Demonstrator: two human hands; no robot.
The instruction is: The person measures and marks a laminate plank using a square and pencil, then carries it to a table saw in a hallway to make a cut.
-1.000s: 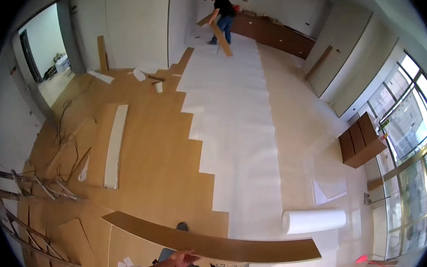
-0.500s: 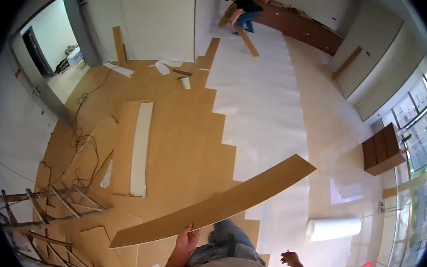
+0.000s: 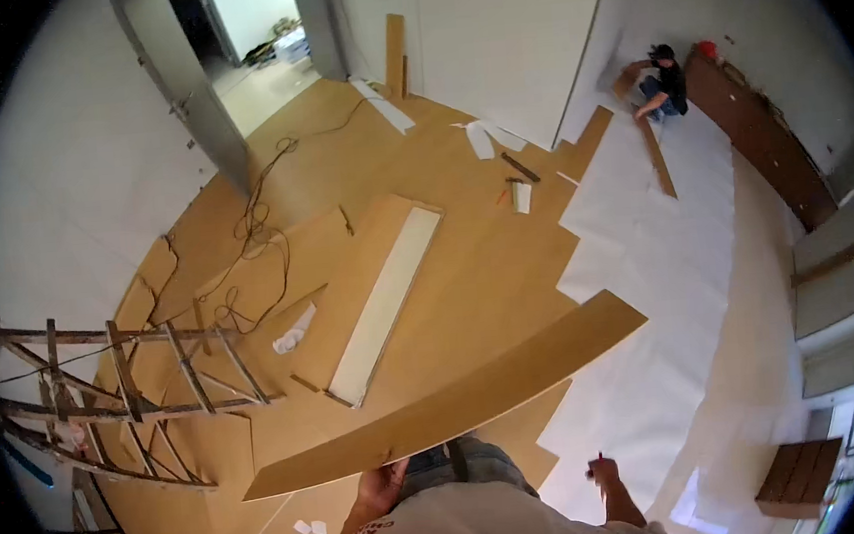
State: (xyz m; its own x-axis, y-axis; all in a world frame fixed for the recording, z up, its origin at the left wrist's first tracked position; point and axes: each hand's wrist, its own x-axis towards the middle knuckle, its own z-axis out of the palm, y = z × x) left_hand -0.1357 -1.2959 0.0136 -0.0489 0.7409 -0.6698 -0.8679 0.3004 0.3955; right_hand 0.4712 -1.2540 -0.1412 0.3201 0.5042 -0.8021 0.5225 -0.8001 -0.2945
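Note:
A long wood-toned floor plank [image 3: 457,393] lies across in front of my body, its right end farther away than its left. My left hand [image 3: 382,486] grips it by the near edge, the fingers partly hidden beneath. Out to the right, over the white underlay [image 3: 652,320], my right hand [image 3: 604,472] is closed around a small thin thing like a pen, too small to name surely. Past the plank, the laid wood flooring [image 3: 478,283] ends in a stepped edge against the underlay.
A wooden ladder [image 3: 194,371] lies at the left, near tangled cables [image 3: 257,215]. An opened long carton [image 3: 390,305] rests on the flooring; a hammer [image 3: 513,182] and dark bar [image 3: 519,166] lie beyond. Far right, another person [image 3: 668,82] crouches with planks. A brown cabinet [image 3: 800,477] stands lower right.
My view has turned left, so the room sits farther right. The plank remains in my left hand; my right hand stays closed at my right side. The other person has crouched lower.

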